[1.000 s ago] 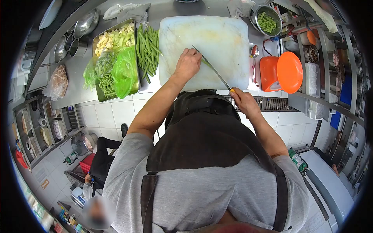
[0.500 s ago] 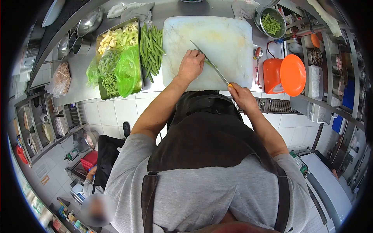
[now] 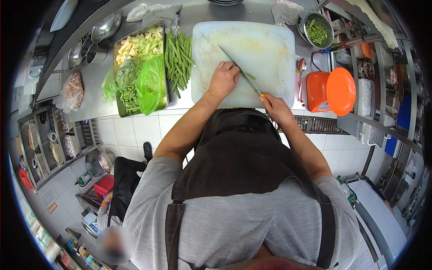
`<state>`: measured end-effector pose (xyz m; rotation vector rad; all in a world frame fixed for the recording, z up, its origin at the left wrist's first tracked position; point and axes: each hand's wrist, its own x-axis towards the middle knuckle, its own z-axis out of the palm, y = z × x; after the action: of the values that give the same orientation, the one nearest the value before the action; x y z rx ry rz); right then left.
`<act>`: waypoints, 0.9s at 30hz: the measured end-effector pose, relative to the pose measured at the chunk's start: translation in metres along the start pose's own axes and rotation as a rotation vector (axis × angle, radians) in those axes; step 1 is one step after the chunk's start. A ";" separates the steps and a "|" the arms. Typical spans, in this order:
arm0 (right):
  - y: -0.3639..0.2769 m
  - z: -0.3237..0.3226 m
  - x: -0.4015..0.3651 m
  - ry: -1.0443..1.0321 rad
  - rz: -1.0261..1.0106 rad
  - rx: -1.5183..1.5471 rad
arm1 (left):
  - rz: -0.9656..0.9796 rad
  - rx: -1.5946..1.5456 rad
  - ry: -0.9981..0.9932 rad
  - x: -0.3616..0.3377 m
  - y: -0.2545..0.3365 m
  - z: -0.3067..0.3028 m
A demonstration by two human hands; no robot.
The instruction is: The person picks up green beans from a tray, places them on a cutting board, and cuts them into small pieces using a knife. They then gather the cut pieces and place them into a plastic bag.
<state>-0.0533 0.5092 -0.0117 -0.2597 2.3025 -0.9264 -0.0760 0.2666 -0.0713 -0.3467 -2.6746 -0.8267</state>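
My right hand (image 3: 276,107) is closed round the yellow handle of a long knife (image 3: 242,71), whose blade slants up and left over the white cutting board (image 3: 270,45). At the blade's left side, my left hand (image 3: 224,80) rests on the board with its fingers curled together; what they hold, if anything, is hidden beneath them. A small green piece of bean (image 3: 250,75) lies just right of the blade. Whole green beans (image 3: 178,56) are piled against the board's left edge, beside a metal tray (image 3: 164,90) with cut vegetables and green plastic bags.
At the upper right stands a metal bowl of cut beans (image 3: 317,31). A spoon (image 3: 302,65), an orange container (image 3: 317,90) and its round lid (image 3: 341,92) are right of the board. A filled plastic bag (image 3: 72,92) lies far left. Another person (image 3: 123,189) is at the lower left.
The knife has shifted a little left and down relative to the board, and a green piece now shows right of its blade. The whole view has moved slightly.
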 end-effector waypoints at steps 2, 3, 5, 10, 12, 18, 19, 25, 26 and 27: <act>0.003 0.009 0.010 0.014 -0.055 -0.018 | 0.011 0.002 -0.003 -0.002 0.000 -0.003; 0.001 0.011 0.013 0.052 -0.098 -0.009 | 0.009 -0.004 -0.015 -0.001 0.000 -0.004; -0.001 0.011 0.015 0.097 -0.138 0.001 | 0.013 -0.013 -0.028 0.002 -0.002 -0.006; -0.002 0.013 0.013 0.097 -0.136 -0.007 | -0.139 0.038 -0.040 0.010 -0.021 -0.011; -0.001 0.010 0.011 0.090 -0.107 -0.002 | -0.114 0.021 -0.069 0.012 -0.024 -0.009; 0.005 -0.001 -0.011 0.100 0.028 0.011 | -0.051 -0.044 -0.105 0.005 -0.004 -0.001; 0.003 -0.005 -0.015 0.091 0.042 -0.011 | -0.057 -0.042 -0.105 0.005 -0.001 0.000; 0.000 -0.011 -0.021 0.037 -0.026 -0.074 | -0.045 -0.046 -0.074 0.005 0.000 0.001; 0.001 -0.009 -0.016 0.036 -0.024 -0.073 | -0.045 -0.047 -0.076 0.006 0.001 0.000; 0.002 -0.005 -0.006 0.042 -0.042 -0.067 | -0.048 -0.052 -0.070 0.006 0.002 -0.001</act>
<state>-0.0512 0.5157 -0.0078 -0.3212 2.3775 -0.8838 -0.0810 0.2689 -0.0674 -0.3314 -2.7396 -0.9159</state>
